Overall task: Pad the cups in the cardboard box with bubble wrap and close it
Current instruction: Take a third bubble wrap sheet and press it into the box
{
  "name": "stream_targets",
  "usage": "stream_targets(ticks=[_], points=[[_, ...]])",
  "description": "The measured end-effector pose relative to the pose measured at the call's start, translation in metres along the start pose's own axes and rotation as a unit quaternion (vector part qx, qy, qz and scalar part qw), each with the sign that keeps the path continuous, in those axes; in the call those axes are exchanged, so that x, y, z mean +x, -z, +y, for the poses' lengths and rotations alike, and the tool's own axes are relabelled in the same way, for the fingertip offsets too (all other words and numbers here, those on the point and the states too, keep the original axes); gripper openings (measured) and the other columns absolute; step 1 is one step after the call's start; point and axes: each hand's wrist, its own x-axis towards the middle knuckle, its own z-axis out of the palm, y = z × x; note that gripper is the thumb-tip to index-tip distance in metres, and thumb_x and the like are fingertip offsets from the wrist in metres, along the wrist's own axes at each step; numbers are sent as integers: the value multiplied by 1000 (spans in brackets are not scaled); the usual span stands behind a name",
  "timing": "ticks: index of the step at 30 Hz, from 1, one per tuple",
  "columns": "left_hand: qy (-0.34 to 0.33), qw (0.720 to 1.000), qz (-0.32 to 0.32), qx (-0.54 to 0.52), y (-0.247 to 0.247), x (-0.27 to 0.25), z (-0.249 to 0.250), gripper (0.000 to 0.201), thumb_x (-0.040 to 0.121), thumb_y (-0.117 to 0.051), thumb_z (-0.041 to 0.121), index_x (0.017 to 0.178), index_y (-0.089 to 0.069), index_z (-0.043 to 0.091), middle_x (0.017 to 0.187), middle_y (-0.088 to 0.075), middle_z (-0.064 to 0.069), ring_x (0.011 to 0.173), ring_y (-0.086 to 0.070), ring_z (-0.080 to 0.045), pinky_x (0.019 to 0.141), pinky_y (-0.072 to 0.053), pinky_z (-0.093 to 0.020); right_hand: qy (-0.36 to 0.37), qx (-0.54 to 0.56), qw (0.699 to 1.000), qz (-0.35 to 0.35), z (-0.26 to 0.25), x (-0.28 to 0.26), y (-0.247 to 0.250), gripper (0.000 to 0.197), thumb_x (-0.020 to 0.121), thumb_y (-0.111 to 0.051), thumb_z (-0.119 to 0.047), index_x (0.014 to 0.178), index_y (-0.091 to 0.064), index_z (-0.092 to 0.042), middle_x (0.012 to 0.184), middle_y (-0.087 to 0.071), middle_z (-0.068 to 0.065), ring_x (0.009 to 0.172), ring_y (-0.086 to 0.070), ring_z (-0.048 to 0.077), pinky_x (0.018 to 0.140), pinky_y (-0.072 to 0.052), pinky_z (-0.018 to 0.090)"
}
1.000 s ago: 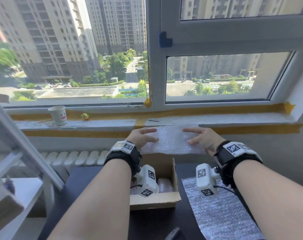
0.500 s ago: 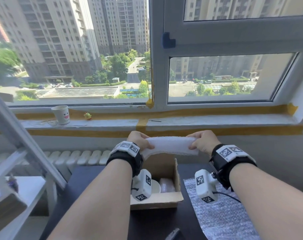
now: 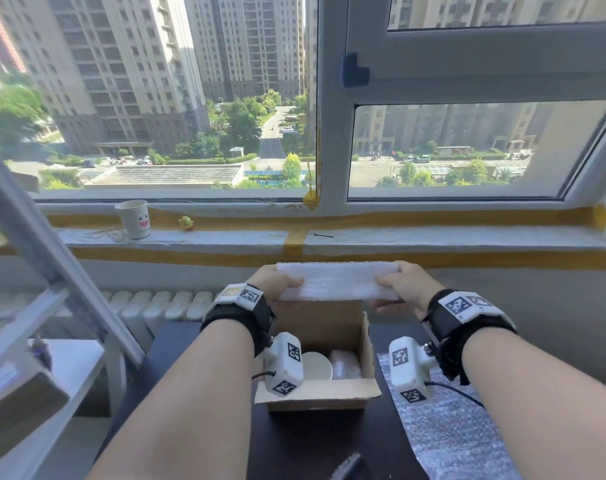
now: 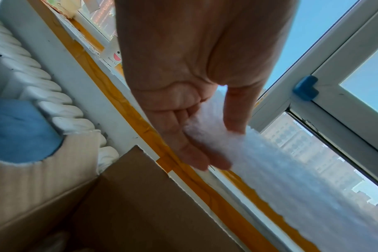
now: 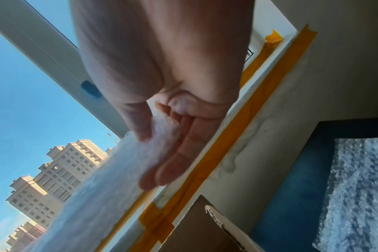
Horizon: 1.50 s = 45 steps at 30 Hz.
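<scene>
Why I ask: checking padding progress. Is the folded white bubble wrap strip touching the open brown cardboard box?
Cannot tell. In the head view the folded white bubble wrap strip overlaps the open brown cardboard box's raised rear flap; neither wrist view shows contact or gap.

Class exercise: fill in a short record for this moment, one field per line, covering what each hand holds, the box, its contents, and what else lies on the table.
left hand: pinches left end of folded bubble wrap
right hand: pinches its right end
wrap position: held above the cardboard box
box: open, flaps up
contents: white cup, wrapped item beside it
table: spare bubble wrap sheet right of box
</scene>
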Motion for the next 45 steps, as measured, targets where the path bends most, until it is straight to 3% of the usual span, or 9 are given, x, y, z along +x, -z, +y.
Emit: stream_targets(ticks=[4, 8, 10, 12, 15, 19, 27, 37, 45], points=[[20, 999, -5, -40, 7, -4, -6, 55, 100, -53, 13, 149, -29, 13, 107, -55, -8, 52, -52, -14, 56, -60, -32, -3, 61, 998, 22, 7, 6, -8, 51, 95, -50, 3, 142, -35, -11, 115, -52, 15, 44, -65, 18, 35, -51, 23], [24, 997, -5, -72, 8, -10, -10, 32, 104, -32, 0, 133, -43, 8, 136, -48, -17, 81, -62, -24, 92, -53, -41, -35, 67, 996, 39, 8, 4, -22, 55, 95, -44, 9, 146, -32, -4, 124, -56, 18, 41, -65, 16, 35, -52, 23], [24, 999, 46, -7, 9, -4, -18, 41, 98, -40, -6, 137, -43, 5, 124, -52, -23, 99, -66, -39, 76, -60, -43, -53, 22, 997, 52, 5, 1, -34, 57, 95, -39, 12, 148, -29, -7, 126, -53, 22, 52, -65, 24, 35, -53, 26], [23, 990, 82, 112, 8, 2, -26, 41, 91, -49, -1, 132, -51, 0, 113, -58, -19, 91, -66, -39, 72, -61, -44, -80, -59, 993, 70, 0, -1, -46, 52, 95, -35, 10, 145, -36, -6, 111, -54, 26, 59, -64, 31, 38, -54, 30], [-6, 909, 103, 403, 5, 7, -37, 24, 88, -54, 10, 106, -68, 3, 109, -66, -14, 88, -62, -30, 74, -50, -29, -57, -317, 943, 82, 3, 0, -60, 31, 90, -46, 0, 117, -60, 2, 94, -67, 18, 79, -72, 33, 59, -56, 30], [-51, 828, 85, 551, -5, 9, -48, 21, 88, -52, 4, 102, -68, 4, 108, -67, -12, 100, -64, -28, 75, -47, -31, -35, -510, 856, 75, 19, 2, -74, 20, 84, -55, -7, 99, -68, -3, 102, -70, 15, 99, -67, 30, 72, -48, 28], [-83, 778, 72, 619, -16, 25, -73, 23, 86, -48, -8, 95, -62, 8, 109, -67, -12, 103, -64, -31, 80, -46, -36, 3, -603, 796, 54, 59, 18, -86, 14, 86, -50, -3, 87, -63, -7, 107, -69, 14, 107, -62, 31, 89, -45, 33], [-154, 743, 53, 649, -28, 40, -100, 38, 79, -50, -13, 110, -47, 8, 99, -69, -10, 92, -67, -32, 61, -39, -34, 3, -658, 753, 26, 84, 35, -97, 25, 80, -46, 10, 85, -61, -9, 95, -68, 9, 90, -63, 31, 67, -46, 32], [-241, 717, -19, 653, -27, 44, -122, 17, 85, -57, 19, 98, -64, 11, 105, -61, -6, 100, -59, -26, 70, -38, -32, 2, -668, 744, 17, 91, 44, -99, 31, 77, -45, 8, 93, -67, -9, 92, -69, 7, 87, -66, 29, 69, -48, 35]])
